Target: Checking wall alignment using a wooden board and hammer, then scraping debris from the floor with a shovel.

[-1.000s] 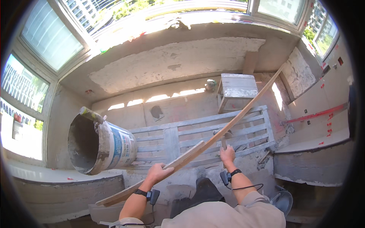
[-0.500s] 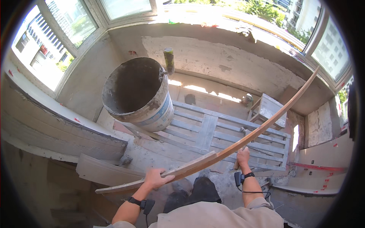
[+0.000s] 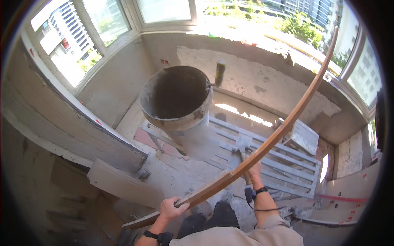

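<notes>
A long wooden batten slants across in front of me, its far end raised toward the windows at the upper right. A second, shorter strip of wood lies along its near part. My left hand is closed around the near part of the wood. Behind the batten, my right hand is closed on a hammer. The hammer's metal head points up and away, while the batten hides part of its handle. Some of my right fingers are hidden by the batten too.
A large mortar-stained bucket stands on a slatted metal bench. A small stool stands beyond the bench. A yellow-green cylinder rises by the low wall. Board offcuts lean at the left.
The batten has tilted more steeply, its far end rising past the sill and its near end moving right. My right hand and hammer have shifted left, closer to the wood. The view has turned slightly.
</notes>
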Motion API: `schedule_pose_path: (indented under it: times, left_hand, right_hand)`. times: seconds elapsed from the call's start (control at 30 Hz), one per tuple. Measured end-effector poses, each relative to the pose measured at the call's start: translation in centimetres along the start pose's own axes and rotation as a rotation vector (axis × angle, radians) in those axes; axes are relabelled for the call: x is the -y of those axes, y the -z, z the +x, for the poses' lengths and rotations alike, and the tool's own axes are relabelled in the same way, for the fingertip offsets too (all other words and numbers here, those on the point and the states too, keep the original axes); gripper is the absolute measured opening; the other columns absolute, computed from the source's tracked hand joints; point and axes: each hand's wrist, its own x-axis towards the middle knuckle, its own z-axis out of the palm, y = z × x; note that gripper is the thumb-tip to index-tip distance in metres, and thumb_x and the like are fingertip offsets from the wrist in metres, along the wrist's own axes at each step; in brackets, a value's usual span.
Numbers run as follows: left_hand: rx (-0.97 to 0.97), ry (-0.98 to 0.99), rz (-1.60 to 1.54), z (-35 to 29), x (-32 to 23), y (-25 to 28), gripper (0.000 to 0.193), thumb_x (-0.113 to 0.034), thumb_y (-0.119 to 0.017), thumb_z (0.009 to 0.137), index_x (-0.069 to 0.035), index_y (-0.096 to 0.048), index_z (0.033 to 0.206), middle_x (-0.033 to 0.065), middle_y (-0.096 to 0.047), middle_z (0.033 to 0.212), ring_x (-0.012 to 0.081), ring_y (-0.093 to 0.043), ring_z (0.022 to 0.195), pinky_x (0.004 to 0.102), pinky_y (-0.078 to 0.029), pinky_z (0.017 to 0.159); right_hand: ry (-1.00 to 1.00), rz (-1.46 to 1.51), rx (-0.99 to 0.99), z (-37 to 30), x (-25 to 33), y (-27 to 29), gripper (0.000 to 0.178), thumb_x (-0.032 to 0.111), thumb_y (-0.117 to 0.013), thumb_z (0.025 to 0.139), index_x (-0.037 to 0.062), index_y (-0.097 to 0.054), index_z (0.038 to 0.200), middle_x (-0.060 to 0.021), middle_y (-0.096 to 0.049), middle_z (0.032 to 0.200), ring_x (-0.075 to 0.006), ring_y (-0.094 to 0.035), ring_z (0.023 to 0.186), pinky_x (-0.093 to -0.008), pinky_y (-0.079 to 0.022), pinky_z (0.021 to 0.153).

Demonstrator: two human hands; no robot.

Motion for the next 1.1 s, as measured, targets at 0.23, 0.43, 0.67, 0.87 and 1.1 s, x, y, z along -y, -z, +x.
schedule_pose_path:
  times: [0.23, 0.43, 0.67, 0.87, 1.1]
  left_hand:
    - [0.072, -0.032, 0.011, -3.6, 3.7, 3.3, 0.045, -0.048, -0.070, 0.076, -0.009, -0.067, 0.099, 0.0172, -0.067, 0.089, 0.0310, -0.063, 0.086, 0.0385, -0.049, 0.078]
    - [-0.078, -0.209, -0.051, -4.6, 13.4, -0.2, 0.034, -0.041, -0.067, 0.082, -0.008, -0.065, 0.088, 0.0143, -0.066, 0.082, 0.0298, -0.061, 0.074, 0.0411, -0.049, 0.068]
    - [-0.348, -0.280, 0.026, 0.2, 16.1, -4.2, 0.027, -0.033, -0.059, 0.090, -0.006, -0.062, 0.091, 0.0133, -0.063, 0.075, 0.0303, -0.062, 0.070, 0.0430, -0.049, 0.065]
    - [-0.526, -0.194, -0.007, -0.3, 20.0, -5.2, 0.025, -0.029, -0.054, 0.094, -0.005, -0.061, 0.095, 0.0144, -0.063, 0.077, 0.0313, -0.063, 0.073, 0.0448, -0.050, 0.067]
    - [-0.835, 0.173, -0.114, -4.9, 33.8, -7.3, 0.031, -0.039, -0.066, 0.082, -0.008, -0.067, 0.090, 0.0150, -0.068, 0.087, 0.0290, -0.064, 0.081, 0.0430, -0.049, 0.070]
  right_hand:
    - [0.040, 1.650, 0.083, 3.4, 18.5, 21.3, 0.068, 0.074, -0.045, 0.087, 0.0081, -0.058, 0.100, -0.0117, -0.064, 0.085, -0.0275, -0.063, 0.081, -0.0353, -0.052, 0.073]
    - [0.087, 1.471, -0.142, -0.4, 28.6, 24.8, 0.041, 0.053, -0.063, 0.090, 0.0170, -0.044, 0.083, 0.0025, -0.043, 0.062, -0.0099, -0.045, 0.046, -0.0251, -0.040, 0.041]
    - [0.555, 1.445, 0.265, -12.2, 46.4, 21.7, 0.019, 0.021, -0.055, 0.098, 0.0100, -0.045, 0.086, -0.0011, -0.045, 0.058, -0.0119, -0.045, 0.040, -0.0276, -0.039, 0.037]
    - [0.646, 1.244, 0.525, -15.2, 52.0, 10.6, 0.015, 0.013, -0.059, 0.093, 0.0061, -0.045, 0.091, 0.0000, -0.049, 0.061, -0.0092, -0.048, 0.044, -0.0250, -0.042, 0.040]
    - [0.886, 0.998, 0.428, -14.0, 48.6, -3.2, 0.013, 0.004, -0.056, 0.088, 0.0063, -0.043, 0.091, -0.0008, -0.049, 0.062, -0.0095, -0.051, 0.047, -0.0247, -0.044, 0.041]
